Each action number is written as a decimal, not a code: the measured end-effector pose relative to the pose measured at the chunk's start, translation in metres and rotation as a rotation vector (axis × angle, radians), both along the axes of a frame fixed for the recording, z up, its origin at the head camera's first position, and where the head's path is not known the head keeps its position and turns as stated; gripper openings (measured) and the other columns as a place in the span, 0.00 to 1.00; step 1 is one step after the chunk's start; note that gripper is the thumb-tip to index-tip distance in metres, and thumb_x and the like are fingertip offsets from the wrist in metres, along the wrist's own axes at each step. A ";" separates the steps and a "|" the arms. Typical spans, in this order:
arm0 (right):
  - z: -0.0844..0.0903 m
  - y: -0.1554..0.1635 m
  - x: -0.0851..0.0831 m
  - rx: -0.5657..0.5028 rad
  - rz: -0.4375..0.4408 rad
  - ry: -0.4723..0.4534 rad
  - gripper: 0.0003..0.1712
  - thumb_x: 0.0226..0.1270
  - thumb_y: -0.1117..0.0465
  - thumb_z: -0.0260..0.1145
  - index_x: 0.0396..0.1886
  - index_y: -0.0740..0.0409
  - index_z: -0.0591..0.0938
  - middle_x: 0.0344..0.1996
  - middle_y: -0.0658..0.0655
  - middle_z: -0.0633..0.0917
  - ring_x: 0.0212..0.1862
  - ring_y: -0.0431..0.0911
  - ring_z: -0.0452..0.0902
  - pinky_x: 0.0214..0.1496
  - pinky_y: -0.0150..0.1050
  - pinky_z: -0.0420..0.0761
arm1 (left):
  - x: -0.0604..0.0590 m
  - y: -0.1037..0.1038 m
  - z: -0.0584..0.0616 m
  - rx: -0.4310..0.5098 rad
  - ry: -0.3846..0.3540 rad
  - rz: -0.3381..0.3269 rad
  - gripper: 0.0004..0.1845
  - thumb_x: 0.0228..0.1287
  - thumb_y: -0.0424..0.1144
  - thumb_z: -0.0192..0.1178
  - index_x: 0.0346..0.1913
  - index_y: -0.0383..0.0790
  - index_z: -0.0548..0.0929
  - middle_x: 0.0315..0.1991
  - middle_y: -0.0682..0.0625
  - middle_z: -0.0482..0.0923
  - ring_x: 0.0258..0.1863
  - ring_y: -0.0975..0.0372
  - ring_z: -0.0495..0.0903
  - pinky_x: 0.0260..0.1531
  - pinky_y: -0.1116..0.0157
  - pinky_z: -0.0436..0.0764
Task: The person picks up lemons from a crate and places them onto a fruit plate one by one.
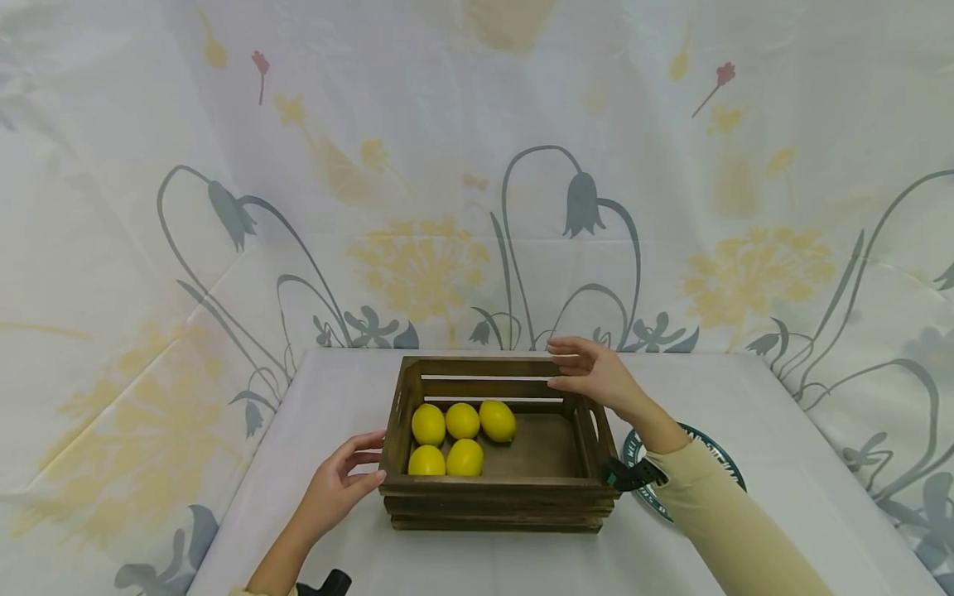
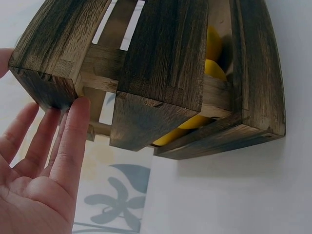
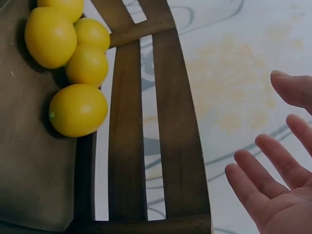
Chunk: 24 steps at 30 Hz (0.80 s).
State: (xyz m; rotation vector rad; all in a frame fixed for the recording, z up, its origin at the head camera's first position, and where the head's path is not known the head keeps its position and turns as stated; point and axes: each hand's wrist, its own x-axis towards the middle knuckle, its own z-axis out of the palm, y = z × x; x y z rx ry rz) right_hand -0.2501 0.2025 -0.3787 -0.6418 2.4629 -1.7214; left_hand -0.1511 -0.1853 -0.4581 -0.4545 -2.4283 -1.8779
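A dark brown slatted wooden crate point(image 1: 499, 502) stands on the white table, with several yellow lemons point(image 1: 464, 420) grouped in its left half. The bare crate floor shows on the right. My left hand point(image 1: 337, 484) is at the crate's left end, its fingers nearly straight; in the left wrist view, the fingertips of this hand point(image 2: 46, 165) touch the top slat. Above the crate's back right corner is my right hand point(image 1: 592, 377), fingers loosely bent. In the right wrist view, that hand point(image 3: 278, 190) holds nothing and appears apart from the slats.
A round plate point(image 1: 719, 454) with a dark green lettered rim lies right of the crate, partly hidden under my right forearm. A white cloth with printed flowers point(image 1: 585, 205) hangs behind the table point(image 1: 328, 397) and along its sides.
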 end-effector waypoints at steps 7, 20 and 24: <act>-0.002 -0.007 -0.009 -0.010 0.049 -0.028 0.35 0.54 0.66 0.70 0.62 0.66 0.68 0.60 0.66 0.71 0.60 0.61 0.67 0.55 0.49 0.73 | 0.000 0.000 -0.001 0.001 0.012 -0.008 0.24 0.59 0.31 0.62 0.58 0.31 0.71 0.56 0.39 0.71 0.47 0.65 0.74 0.43 0.68 0.79; -0.008 -0.023 -0.020 0.039 0.134 -0.029 0.33 0.55 0.65 0.71 0.61 0.65 0.70 0.58 0.68 0.72 0.58 0.61 0.68 0.56 0.50 0.73 | -0.001 0.001 0.000 0.003 0.004 -0.003 0.24 0.59 0.31 0.62 0.59 0.31 0.71 0.56 0.39 0.71 0.47 0.65 0.74 0.43 0.68 0.78; -0.013 -0.027 -0.022 0.057 0.187 -0.021 0.33 0.55 0.68 0.69 0.60 0.70 0.69 0.57 0.72 0.71 0.57 0.63 0.68 0.56 0.49 0.73 | 0.000 0.000 0.000 0.008 0.000 -0.007 0.24 0.59 0.30 0.61 0.59 0.30 0.71 0.56 0.38 0.70 0.47 0.66 0.74 0.43 0.68 0.78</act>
